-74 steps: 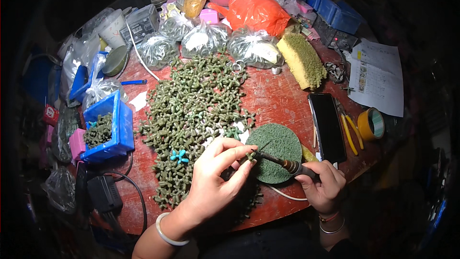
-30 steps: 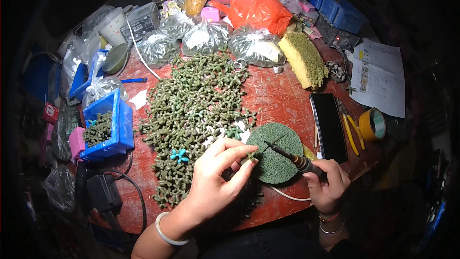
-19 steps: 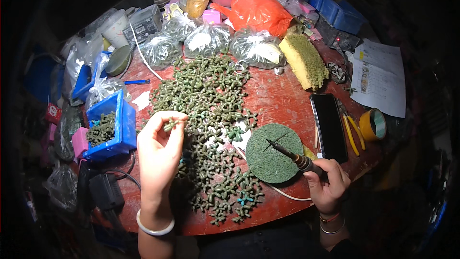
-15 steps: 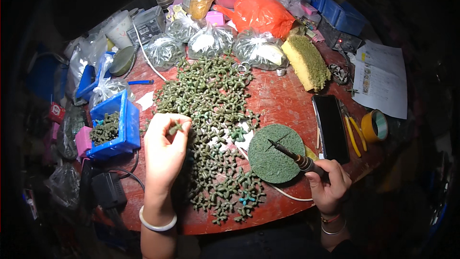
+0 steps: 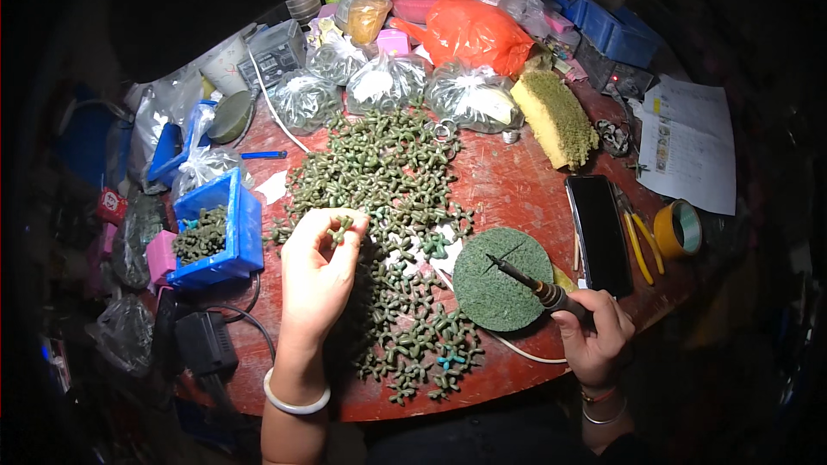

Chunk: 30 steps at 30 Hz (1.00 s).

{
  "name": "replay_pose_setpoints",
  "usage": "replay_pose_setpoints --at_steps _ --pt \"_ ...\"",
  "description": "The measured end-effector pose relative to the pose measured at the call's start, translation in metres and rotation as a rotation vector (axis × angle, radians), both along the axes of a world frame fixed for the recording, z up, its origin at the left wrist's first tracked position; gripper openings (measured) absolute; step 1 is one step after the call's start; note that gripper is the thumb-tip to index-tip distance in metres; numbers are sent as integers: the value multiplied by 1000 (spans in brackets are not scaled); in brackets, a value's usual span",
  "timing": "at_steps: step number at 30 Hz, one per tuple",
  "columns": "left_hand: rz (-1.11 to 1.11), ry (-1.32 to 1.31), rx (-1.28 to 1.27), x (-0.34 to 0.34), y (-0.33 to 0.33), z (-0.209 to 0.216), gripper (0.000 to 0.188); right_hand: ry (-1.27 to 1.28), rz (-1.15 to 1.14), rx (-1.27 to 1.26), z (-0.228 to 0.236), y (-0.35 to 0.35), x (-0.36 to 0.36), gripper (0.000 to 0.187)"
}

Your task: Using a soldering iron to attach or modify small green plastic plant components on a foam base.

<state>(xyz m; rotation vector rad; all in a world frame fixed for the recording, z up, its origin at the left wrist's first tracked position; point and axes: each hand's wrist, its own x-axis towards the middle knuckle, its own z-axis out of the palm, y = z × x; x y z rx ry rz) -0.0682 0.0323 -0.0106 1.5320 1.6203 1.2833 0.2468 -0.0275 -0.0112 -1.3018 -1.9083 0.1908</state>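
Note:
My left hand (image 5: 317,280) pinches a small green knobbly piece (image 5: 342,227) between thumb and fingertips, over the left edge of a large pile of similar pieces (image 5: 379,168). In my right hand (image 5: 597,340) is what looks like a soldering iron (image 5: 549,294), its dark handle gripped and its thin tip pointing up and left. That tip hovers over a round green textured pad (image 5: 482,303); whether it touches the pad I cannot tell. A few bright teal pieces (image 5: 450,360) show among the darker ones near the front of the pile.
At left stands a blue bin (image 5: 248,237) with more green pieces. To the right lie a phone (image 5: 600,237), yellow-handled pliers (image 5: 639,245), a tape roll (image 5: 678,228) and a paper sheet (image 5: 689,151). Tied clear bags (image 5: 385,86), a red bag (image 5: 474,34) and a yellow sponge (image 5: 551,120) line the back.
The whole view has shifted slightly, so things sit a little farther right. My left hand still pinches a green piece, now turned differently. The iron stays over the pad.

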Motion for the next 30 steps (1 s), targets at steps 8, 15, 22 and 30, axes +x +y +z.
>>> replay_pose_setpoints --at_steps 8,15,22,30 --pt "-47 -178 -67 1 1 4 8 5 -5 7 -3 1 0 28" --pt "-53 -397 -238 4 -2 17 7 -10 -9 -25 -2 1 1 29" --pt "-47 -353 -119 10 -2 8 4 6 0 -10 -2 1 1 28" --pt "62 -6 43 1 4 1 21 -11 3 -11 0 2 0 28"
